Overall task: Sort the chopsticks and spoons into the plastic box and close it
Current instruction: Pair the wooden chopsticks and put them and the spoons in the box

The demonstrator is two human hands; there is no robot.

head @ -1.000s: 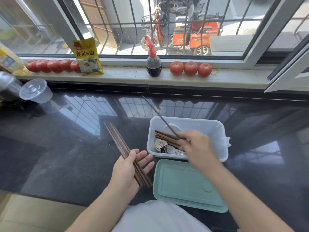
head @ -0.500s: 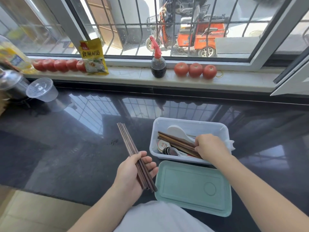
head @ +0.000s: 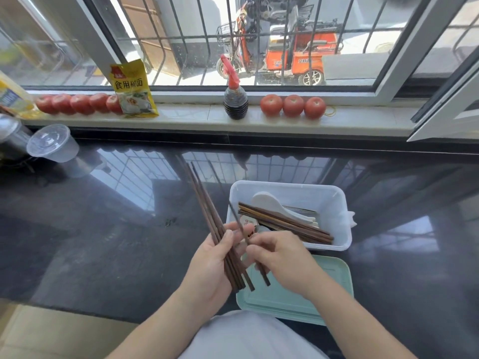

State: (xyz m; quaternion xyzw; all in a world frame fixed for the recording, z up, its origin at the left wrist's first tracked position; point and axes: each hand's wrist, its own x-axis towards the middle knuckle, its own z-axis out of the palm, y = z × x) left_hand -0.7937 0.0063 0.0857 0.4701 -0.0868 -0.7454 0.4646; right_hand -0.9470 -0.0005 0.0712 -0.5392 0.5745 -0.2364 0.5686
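Note:
My left hand (head: 212, 265) grips a bundle of several dark wooden chopsticks (head: 204, 208), their tips pointing up and away over the black counter. Right beside it, my right hand (head: 280, 260) pinches a single chopstick (head: 237, 221) that stands a little apart from the bundle. The clear plastic box (head: 334, 203) stands just beyond my hands and holds several chopsticks (head: 285, 224), a white spoon (head: 272, 204) and small metal spoons. Its mint-green lid (head: 331, 288) lies flat on the counter in front of the box, partly under my right wrist.
The black glossy counter (head: 116, 229) runs to the windowsill. A clear plastic cup (head: 51, 146) lies at the far left. On the sill are rows of tomatoes (head: 293, 106), a yellow packet (head: 133, 89) and a dark sauce bottle (head: 236, 99).
My right hand left the box, where it had laid chopsticks, and came back to the bundle, where it now pinches one chopstick. My left hand lifted the bundle toward the box.

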